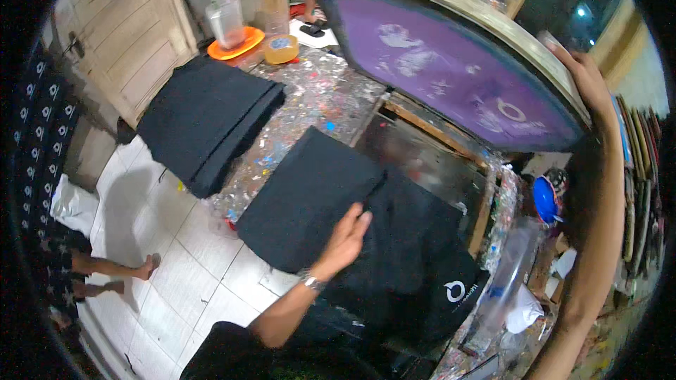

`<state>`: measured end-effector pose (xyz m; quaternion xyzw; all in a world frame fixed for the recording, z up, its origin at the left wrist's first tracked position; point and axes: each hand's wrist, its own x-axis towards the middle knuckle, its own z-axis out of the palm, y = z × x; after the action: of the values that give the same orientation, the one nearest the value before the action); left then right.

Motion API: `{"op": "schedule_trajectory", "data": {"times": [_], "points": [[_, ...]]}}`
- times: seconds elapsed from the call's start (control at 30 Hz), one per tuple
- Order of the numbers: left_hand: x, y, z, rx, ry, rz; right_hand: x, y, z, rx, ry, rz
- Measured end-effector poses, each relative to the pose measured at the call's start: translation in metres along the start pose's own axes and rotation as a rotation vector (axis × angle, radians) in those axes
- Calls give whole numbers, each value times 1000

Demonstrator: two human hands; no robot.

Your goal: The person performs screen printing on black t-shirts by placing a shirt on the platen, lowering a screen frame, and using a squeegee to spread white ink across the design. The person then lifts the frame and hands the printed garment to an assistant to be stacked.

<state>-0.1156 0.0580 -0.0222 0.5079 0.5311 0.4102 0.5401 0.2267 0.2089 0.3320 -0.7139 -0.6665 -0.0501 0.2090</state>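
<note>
A black cloth [422, 225] with a small white ring-shaped print near its right corner lies over the bench edge in front of me. My left hand [345, 238], a watch on its wrist, pinches the cloth near its middle, where a crease runs away from the fingertips. My right hand [583, 79] is closed around the top right edge of a raised screen-printing frame [436, 63]. The frame's mesh is purple with pale print shapes, and it stands tilted above a dark printing board [415, 148] that the cloth partly covers.
A stack of black cloths [204, 116] sits to the left. Behind it are an orange plate [243, 43] with a clear jug and a roll of tape [282, 49]. A blue bowl [544, 199] stands at right. Someone's bare legs [116, 271] show at lower left, by hanging printed fabric [42, 134].
</note>
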Motion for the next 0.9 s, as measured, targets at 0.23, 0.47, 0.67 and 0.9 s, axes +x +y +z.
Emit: {"op": "schedule_trajectory", "data": {"times": [0.23,0.47,0.67,0.9], "points": [[70,109,-14,-873,146,38,26,74,-12,92,99,91],[123,151,-297,-969,65,157,37,54,0,218,-98,127],[123,73,-492,-294,482,256,42,62,1,98,4,-17],[59,-10,-470,1038,1282,222,24,36,6,6,203,110]]}}
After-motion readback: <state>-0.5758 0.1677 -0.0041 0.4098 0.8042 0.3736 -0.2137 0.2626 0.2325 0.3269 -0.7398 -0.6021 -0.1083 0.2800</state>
